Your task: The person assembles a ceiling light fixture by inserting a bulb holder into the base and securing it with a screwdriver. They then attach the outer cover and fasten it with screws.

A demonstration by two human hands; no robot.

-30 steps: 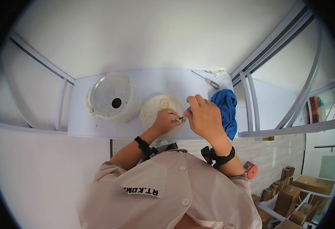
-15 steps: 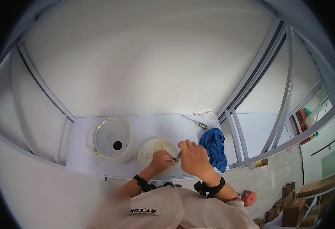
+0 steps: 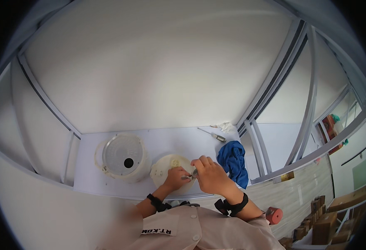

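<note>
Over a round cream lid-like part (image 3: 160, 166), both hands meet around small pieces. Closed fingers of my left hand (image 3: 175, 180) pinch a small light metallic piece (image 3: 186, 177), whose kind I cannot make out. Close beside it on the right, my right hand (image 3: 210, 175) is curled round a small grey object (image 3: 195, 172), mostly hidden by the fingers. A pale yellow round fitting (image 3: 175, 163) shows on the cream part, just beyond my left hand. Each wrist wears a black strap.
A white round appliance body (image 3: 143, 166) with a grey metal base and a dark hole stands on the left of the white table (image 3: 170, 139). To the right lie a screwdriver (image 3: 218, 137), a crumpled blue cloth (image 3: 233, 162) and a white scrap (image 3: 225, 126). Metal frame posts border the table.
My right hand has lowered slightly and turned a little, staying beside my left hand. The view has shifted slightly; the things on the table remain in place.
</note>
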